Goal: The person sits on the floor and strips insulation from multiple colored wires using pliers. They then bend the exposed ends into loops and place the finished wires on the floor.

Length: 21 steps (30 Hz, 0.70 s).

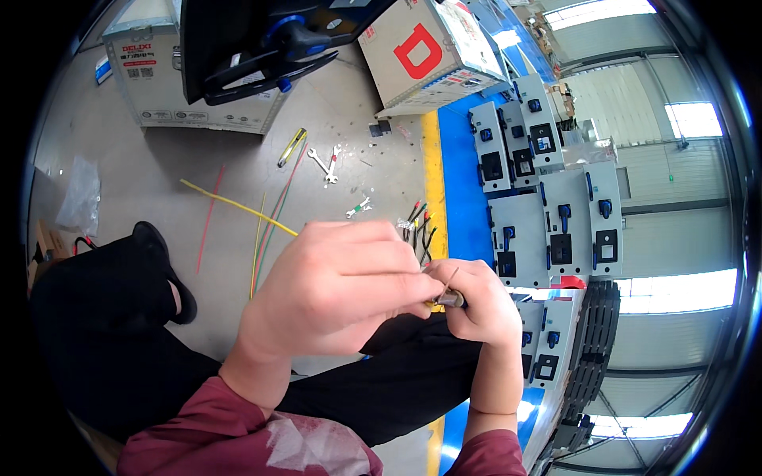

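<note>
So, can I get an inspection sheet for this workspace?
Surface: grey floor, dark scraps on it
Job's things: yellow cable; metal-ended tool, kind unclear
Clutter: spanners, yellow-and-black knife, clear plastic bag
Left grip: closed, apparently on the yellow cable; contact mostly hidden
Right grip: closed around the metal-ended tool
Cables: red wire and black cables on the grey floor
Surroundings: cartons, yellow stripe, grey panels
</note>
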{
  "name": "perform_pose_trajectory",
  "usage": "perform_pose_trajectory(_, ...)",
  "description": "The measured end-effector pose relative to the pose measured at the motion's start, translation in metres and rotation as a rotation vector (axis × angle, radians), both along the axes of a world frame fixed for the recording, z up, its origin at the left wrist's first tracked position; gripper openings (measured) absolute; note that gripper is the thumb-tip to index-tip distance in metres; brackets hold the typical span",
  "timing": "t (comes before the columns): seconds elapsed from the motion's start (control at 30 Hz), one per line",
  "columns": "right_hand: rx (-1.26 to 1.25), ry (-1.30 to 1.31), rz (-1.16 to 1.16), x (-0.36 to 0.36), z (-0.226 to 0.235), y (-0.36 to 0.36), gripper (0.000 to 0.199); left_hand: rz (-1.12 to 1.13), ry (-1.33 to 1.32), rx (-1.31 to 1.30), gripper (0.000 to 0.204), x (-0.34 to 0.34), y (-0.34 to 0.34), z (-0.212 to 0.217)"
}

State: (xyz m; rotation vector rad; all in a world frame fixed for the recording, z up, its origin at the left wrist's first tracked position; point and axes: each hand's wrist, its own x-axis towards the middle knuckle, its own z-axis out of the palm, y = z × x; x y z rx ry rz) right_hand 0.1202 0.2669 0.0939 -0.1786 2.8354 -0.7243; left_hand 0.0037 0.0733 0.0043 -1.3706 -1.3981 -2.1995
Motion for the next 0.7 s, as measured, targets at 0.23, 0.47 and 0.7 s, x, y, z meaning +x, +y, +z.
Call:
perform_pose_trajectory(0.23, -0.257, -0.177, -0.439, -0.006, -0.017, -0.01, 0.031, 0.005, -0.379, -0.124, 0.013, 0.0, 0.02, -0.013)
perform_pose_trajectory(0.47, -0.182, 0.041, -0.439, -0.004, -0.023, 0.001, 0.036, 0.167, -0.079, 0.004, 0.016, -0.009, 0.022, -0.015)
perform_pose_trajectory(0.7, -0.03, 0.183, -0.359, -0.004, -0.019, -0.004, 0.036, 0.218, -0.056, -0.025, 0.01, 0.0, 0.025, -0.009)
